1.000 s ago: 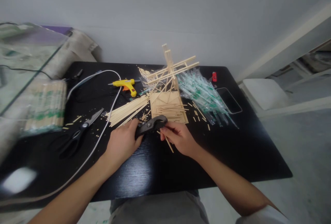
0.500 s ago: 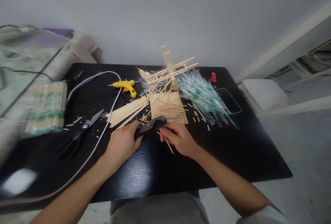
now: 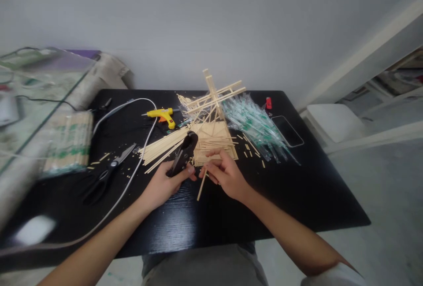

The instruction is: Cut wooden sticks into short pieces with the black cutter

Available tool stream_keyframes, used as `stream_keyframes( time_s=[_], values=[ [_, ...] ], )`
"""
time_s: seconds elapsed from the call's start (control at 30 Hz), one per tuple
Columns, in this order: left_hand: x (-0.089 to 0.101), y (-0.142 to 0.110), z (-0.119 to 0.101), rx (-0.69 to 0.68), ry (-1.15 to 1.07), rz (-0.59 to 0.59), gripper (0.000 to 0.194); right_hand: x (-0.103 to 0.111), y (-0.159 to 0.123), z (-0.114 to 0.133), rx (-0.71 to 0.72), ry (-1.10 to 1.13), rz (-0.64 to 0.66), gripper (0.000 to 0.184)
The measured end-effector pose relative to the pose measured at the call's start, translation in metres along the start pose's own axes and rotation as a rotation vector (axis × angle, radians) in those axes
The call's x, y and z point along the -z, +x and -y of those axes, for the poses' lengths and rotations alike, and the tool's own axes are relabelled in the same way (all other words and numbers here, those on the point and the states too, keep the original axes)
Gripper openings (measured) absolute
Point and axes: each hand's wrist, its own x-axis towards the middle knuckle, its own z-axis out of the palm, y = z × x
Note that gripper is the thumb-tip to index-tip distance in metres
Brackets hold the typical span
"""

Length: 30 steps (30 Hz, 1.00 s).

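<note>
My left hand (image 3: pixel 168 184) is closed around a black hand tool with a hooked jaw (image 3: pixel 185 149), which looks like a cutter and points up and away from me. Between the fingertips of my right hand (image 3: pixel 228 173) is a thin wooden stick (image 3: pixel 202 185), slanting down toward me. Just beyond both hands stands a windmill-like model (image 3: pixel 214 98) built of sticks, with crossed arms, on a flat stick base (image 3: pixel 231 136). Loose sticks lie across that base. Left of it is a fanned pile of wooden sticks (image 3: pixel 161 145).
On the black table (image 3: pixel 280 202) lie a yellow glue gun (image 3: pixel 163 115), black-handled scissors (image 3: pixel 110 169), a white cable (image 3: pixel 132 176) and a bag of sticks (image 3: pixel 68 140). To the right are green-and-white wrapped chopsticks (image 3: pixel 254 120), a phone (image 3: pixel 287 130), a red object (image 3: pixel 269 103) and short cut pieces (image 3: pixel 247 148).
The cutter has turned from nearly level to pointing upward, and its jaw has come away from my right hand. The stick now slants the other way, its lower end further left.
</note>
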Motion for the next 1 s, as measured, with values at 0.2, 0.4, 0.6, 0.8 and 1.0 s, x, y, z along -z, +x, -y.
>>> stream_keyframes(
  time_s=[0.2,0.4,0.6,0.8,1.0],
  values=[
    [-0.004,-0.014,-0.002,0.001,-0.069,0.014,0.039,-0.001,0.000,0.000,0.030,-0.009,-0.152,0.037],
    [0.004,-0.021,-0.001,-0.048,-0.183,-0.218,0.038,-0.001,-0.004,0.000,0.007,-0.088,-0.235,0.036],
    [0.021,-0.027,-0.010,-0.136,-0.168,-0.352,0.034,0.006,-0.007,0.004,-0.042,0.085,-0.127,0.025],
    [0.034,-0.031,-0.012,-0.177,-0.138,-0.313,0.031,0.008,-0.011,0.006,-0.040,0.086,-0.024,0.037],
    [0.039,-0.032,-0.012,-0.212,-0.133,-0.334,0.031,0.007,-0.014,0.012,-0.014,0.141,0.072,0.040]
  ],
)
